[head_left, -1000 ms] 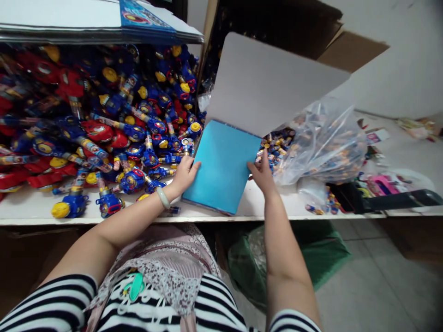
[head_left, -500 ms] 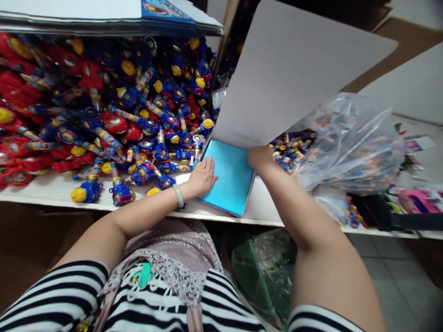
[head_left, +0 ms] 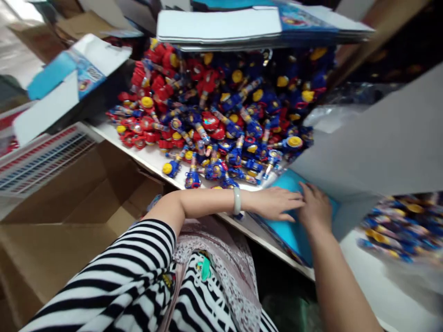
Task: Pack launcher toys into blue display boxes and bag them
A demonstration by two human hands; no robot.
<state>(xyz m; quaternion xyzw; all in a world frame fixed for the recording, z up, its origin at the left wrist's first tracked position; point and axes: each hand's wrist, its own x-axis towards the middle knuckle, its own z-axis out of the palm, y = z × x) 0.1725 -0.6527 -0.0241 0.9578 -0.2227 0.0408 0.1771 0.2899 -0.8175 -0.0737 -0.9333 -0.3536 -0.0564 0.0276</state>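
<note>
A blue-topped flat box (head_left: 287,228) lies at the front edge of the white table, with a tall white cardboard flap (head_left: 377,143) standing up behind it. My left hand (head_left: 277,204), below a pale bracelet, rests on the blue surface with its fingers stretched out. On the same surface, my right hand (head_left: 315,207) lies just to the right, fingers forward and slightly bent. The fingertips of the two hands are close together. Neither hand grips anything that I can see.
A big heap of red and blue toys (head_left: 214,124) with yellow caps covers the table to the left. Stacked printed cardboard (head_left: 221,27) overhangs it. An open brown carton (head_left: 69,240) stands low at left. Small toys in a clear bag (head_left: 401,228) lie at right.
The view has swung left, bringing the brown carton into sight. My right hand has moved from the box's right side onto its blue surface, close to my left hand.
</note>
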